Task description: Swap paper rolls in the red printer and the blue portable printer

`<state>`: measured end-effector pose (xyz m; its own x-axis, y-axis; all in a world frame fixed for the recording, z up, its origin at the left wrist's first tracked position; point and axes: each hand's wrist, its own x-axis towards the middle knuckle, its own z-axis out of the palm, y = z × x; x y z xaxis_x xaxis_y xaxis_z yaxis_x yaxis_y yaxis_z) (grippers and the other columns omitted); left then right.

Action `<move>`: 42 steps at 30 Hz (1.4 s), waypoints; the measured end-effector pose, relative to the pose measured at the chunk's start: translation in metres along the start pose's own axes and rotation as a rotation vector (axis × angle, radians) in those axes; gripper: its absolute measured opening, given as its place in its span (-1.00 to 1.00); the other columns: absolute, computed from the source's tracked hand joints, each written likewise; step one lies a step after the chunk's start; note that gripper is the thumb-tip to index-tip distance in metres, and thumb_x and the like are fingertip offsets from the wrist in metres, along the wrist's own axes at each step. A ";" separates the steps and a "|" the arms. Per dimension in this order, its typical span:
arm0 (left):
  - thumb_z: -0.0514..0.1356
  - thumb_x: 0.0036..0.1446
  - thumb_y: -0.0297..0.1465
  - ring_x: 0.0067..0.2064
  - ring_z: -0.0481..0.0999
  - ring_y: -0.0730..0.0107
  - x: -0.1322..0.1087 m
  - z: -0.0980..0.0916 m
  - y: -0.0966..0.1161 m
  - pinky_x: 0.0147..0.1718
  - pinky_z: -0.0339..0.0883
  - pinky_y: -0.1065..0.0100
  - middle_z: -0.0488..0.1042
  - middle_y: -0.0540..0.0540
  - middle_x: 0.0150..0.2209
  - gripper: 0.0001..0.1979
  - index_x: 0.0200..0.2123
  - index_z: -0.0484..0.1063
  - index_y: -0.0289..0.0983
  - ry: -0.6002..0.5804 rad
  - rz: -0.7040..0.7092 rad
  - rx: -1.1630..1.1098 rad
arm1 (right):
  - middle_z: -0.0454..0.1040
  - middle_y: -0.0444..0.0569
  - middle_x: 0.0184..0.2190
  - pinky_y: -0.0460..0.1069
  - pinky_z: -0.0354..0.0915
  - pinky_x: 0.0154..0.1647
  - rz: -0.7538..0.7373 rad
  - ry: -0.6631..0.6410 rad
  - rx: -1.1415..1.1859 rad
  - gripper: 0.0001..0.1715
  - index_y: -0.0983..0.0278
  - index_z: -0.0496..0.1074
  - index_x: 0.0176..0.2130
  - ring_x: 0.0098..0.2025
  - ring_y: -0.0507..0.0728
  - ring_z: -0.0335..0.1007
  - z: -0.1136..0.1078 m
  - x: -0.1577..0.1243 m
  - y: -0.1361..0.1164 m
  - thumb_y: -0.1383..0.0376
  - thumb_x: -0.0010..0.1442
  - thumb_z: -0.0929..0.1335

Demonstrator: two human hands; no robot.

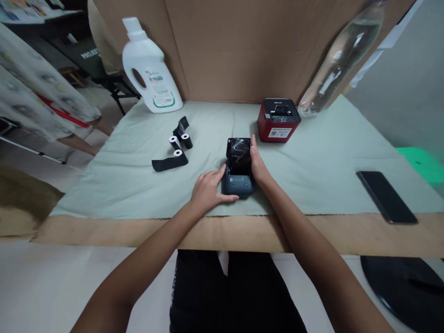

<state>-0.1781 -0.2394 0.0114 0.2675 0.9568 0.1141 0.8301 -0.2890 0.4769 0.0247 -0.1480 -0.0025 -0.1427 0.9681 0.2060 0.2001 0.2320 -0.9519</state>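
A small dark grey portable label printer stands on the cloth in front of me, its lid tipped open at the back. Glossy black material shows in the opening. My left hand grips the printer's left side, thumb along its front edge and fingertips at the upper left corner. Against the right side lies my right hand, its fingers pointing up beside the lid. Left of the printer are several small black rolls with white cores; one has a black strip trailing off.
A white detergent jug stands at the back left. A red and black box-shaped device sits behind the printer, near a clear bottle. At right lies a black phone. Cardboard rises at the back. Another person's leg shows at left.
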 end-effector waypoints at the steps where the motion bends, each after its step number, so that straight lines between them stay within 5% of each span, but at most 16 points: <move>1: 0.54 -0.05 0.07 0.35 0.46 -0.16 0.000 0.000 0.000 0.37 0.25 -0.03 0.50 -0.29 0.32 0.15 0.50 0.18 -0.17 0.001 0.004 -0.002 | 0.17 -0.01 0.53 0.26 -0.08 0.61 -0.009 0.067 0.004 -0.16 0.06 0.13 0.51 0.59 0.22 -0.03 0.000 -0.003 -0.002 -0.22 0.45 0.09; 6: 0.50 0.02 0.08 0.36 0.46 -0.16 0.000 0.001 -0.002 0.36 0.24 -0.05 0.48 -0.27 0.34 0.12 0.52 0.14 -0.13 0.002 0.029 -0.007 | 0.49 0.12 0.16 0.22 0.26 0.41 -0.048 0.343 -0.054 -0.67 0.17 0.47 0.00 0.25 0.24 0.41 0.001 -0.019 -0.006 0.20 0.33 0.23; 11: 0.50 0.02 0.08 0.36 0.45 -0.16 0.000 -0.001 -0.002 0.35 0.25 -0.05 0.46 -0.29 0.36 0.13 0.53 0.12 -0.15 -0.020 0.037 -0.015 | 0.41 0.08 0.20 0.26 0.20 0.44 -0.151 0.256 -0.008 -0.86 0.20 0.40 -0.44 0.32 0.26 0.30 -0.006 -0.019 -0.005 0.35 0.14 0.29; 14: 0.50 0.02 0.08 0.38 0.43 -0.17 0.000 -0.002 -0.002 0.36 0.24 -0.06 0.44 -0.28 0.38 0.13 0.53 0.13 -0.15 -0.027 0.037 -0.021 | 0.36 0.01 0.21 0.28 0.13 0.46 -0.245 0.180 -0.005 -0.84 0.20 0.42 -0.47 0.33 0.26 0.23 -0.012 -0.017 -0.008 0.39 0.11 0.31; 21: 0.49 0.04 0.08 0.38 0.42 -0.19 0.000 -0.004 -0.002 0.35 0.26 -0.07 0.44 -0.27 0.38 0.11 0.52 0.14 -0.15 -0.038 0.025 -0.004 | 0.27 -0.04 -0.26 0.17 0.32 0.05 -0.497 -0.125 -0.171 -0.81 0.16 0.58 -0.47 -0.11 0.20 0.31 -0.025 -0.026 -0.031 0.35 0.16 0.42; 26: 0.48 0.05 0.09 0.39 0.40 -0.19 0.000 -0.005 -0.001 0.35 0.25 -0.07 0.39 -0.27 0.42 0.11 0.53 0.13 -0.15 -0.053 0.031 -0.018 | 0.55 0.01 -0.33 0.04 0.28 -0.19 -0.200 -0.303 -0.630 -0.79 0.24 0.67 -0.14 -0.28 0.16 0.43 -0.028 -0.025 -0.060 0.36 0.31 0.40; 32: 0.48 0.06 0.06 0.38 0.42 -0.18 0.001 -0.005 0.000 0.35 0.25 -0.11 0.44 -0.28 0.37 0.06 0.51 0.17 -0.14 -0.047 0.021 -0.022 | 0.67 0.31 -0.06 0.10 0.37 -0.15 0.022 -0.504 -1.165 -0.72 0.31 0.66 -0.08 -0.04 0.41 0.62 -0.010 -0.010 -0.107 0.49 0.25 0.41; 37: 0.48 0.04 0.05 0.35 0.44 -0.17 0.000 -0.005 0.000 0.33 0.27 -0.12 0.48 -0.27 0.33 0.02 0.48 0.22 -0.12 -0.033 0.021 -0.025 | 0.65 0.41 -0.09 0.14 0.40 -0.16 0.081 -0.610 -1.260 -0.79 0.37 0.64 -0.13 -0.05 0.46 0.64 0.000 0.008 -0.115 0.50 0.22 0.45; 42: 0.47 0.04 0.07 0.36 0.44 -0.18 0.001 -0.005 0.000 0.33 0.28 -0.13 0.46 -0.26 0.35 -0.04 0.43 0.29 -0.13 -0.024 0.031 -0.029 | 0.59 0.09 -0.30 0.03 0.20 -0.30 -0.081 -0.554 -1.052 -0.86 0.26 0.51 -0.31 -0.26 0.22 0.50 -0.027 0.015 -0.113 0.47 0.11 0.48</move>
<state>-0.1809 -0.2386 0.0161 0.3046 0.9462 0.1089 0.8067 -0.3171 0.4986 0.0257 -0.1573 0.1143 -0.5396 0.8340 -0.1152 0.8307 0.5050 -0.2344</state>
